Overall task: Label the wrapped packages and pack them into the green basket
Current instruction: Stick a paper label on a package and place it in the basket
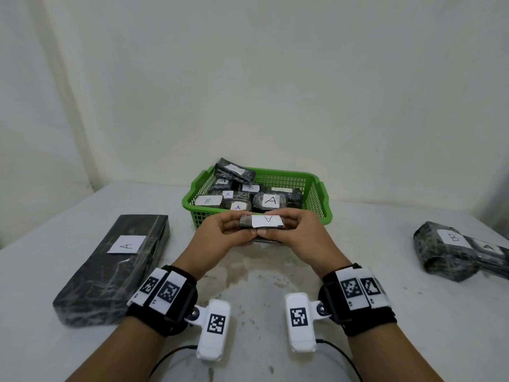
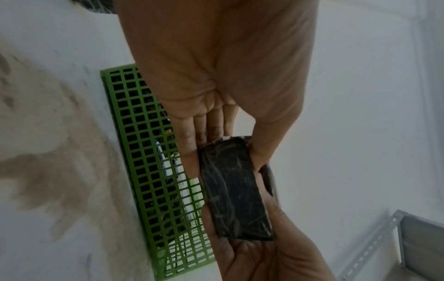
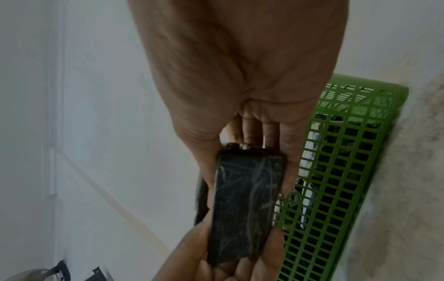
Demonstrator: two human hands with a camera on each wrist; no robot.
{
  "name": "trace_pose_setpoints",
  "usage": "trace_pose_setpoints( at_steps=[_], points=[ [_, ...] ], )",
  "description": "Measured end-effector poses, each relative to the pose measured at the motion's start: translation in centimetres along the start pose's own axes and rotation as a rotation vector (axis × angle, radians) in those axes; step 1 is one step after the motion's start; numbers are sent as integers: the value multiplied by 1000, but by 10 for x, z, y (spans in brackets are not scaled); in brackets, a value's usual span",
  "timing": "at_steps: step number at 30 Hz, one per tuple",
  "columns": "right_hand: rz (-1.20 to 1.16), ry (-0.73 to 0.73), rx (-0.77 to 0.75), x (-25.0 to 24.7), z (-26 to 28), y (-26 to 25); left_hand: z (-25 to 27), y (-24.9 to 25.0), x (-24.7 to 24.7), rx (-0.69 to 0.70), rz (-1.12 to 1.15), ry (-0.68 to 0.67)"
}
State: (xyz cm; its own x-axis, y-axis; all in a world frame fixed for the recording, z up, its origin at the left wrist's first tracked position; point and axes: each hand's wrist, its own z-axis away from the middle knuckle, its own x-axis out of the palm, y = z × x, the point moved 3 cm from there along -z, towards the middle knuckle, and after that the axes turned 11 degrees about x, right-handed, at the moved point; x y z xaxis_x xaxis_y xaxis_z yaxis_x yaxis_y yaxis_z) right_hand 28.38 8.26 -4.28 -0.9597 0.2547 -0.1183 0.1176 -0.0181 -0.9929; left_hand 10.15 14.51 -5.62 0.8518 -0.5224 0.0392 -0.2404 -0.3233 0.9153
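A small black wrapped package (image 1: 246,221) with a white label (image 1: 267,220) marked "A" is held in the air just in front of the green basket (image 1: 314,197). My left hand (image 1: 220,232) grips its left end and my right hand (image 1: 297,230) grips its right end, thumbs on the near side. The wrist views show the package's dark underside (image 2: 234,190) (image 3: 245,205) between both hands, with the basket wall (image 2: 144,161) (image 3: 336,180) behind. The basket holds several labelled black packages.
A long black wrapped box (image 1: 110,268) labelled "A" lies on the table at the left. At the right edge lie two more wrapped packages (image 1: 446,249), one labelled "B". The white table (image 1: 261,271) meets a pale wall behind the basket.
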Motion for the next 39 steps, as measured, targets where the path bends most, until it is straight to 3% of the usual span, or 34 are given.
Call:
trace_pose_setpoints(
  at_steps=[6, 9, 14, 20, 22, 25, 27, 30, 35, 39],
  points=[
    [-27, -32, 48, -2, 5, 4, 0, -2, -3, 24, 5, 33],
    [-39, 14, 32, -6, 8, 5, 3, -2, -1, 23, 26, -46],
    [41, 9, 46, -6, 15, 5, 5, 1, -2, 159, -95, 0],
    [-238, -84, 210, -1, 13, 9, 9, 4, -1, 294, -72, -58],
    [-246, -98, 200, -4, 14, 11, 9, 1, -2, 270, -90, -90],
    [-253, -48, 133, -6, 12, 14, 12, -3, 1, 125, -6, -169],
    [-249, -18, 106, -6, 11, 14, 13, -4, 7, 54, 62, -125],
    [-251, -55, 100, -5, 13, 11, 12, -3, 9, 98, 5, -25],
    [-238, 26, 43, -4, 16, 8, 14, 0, 8, 122, -30, -83],
    [-224, -25, 38, 1, 17, 6, 11, 6, 3, 150, -10, 14]
  ],
)
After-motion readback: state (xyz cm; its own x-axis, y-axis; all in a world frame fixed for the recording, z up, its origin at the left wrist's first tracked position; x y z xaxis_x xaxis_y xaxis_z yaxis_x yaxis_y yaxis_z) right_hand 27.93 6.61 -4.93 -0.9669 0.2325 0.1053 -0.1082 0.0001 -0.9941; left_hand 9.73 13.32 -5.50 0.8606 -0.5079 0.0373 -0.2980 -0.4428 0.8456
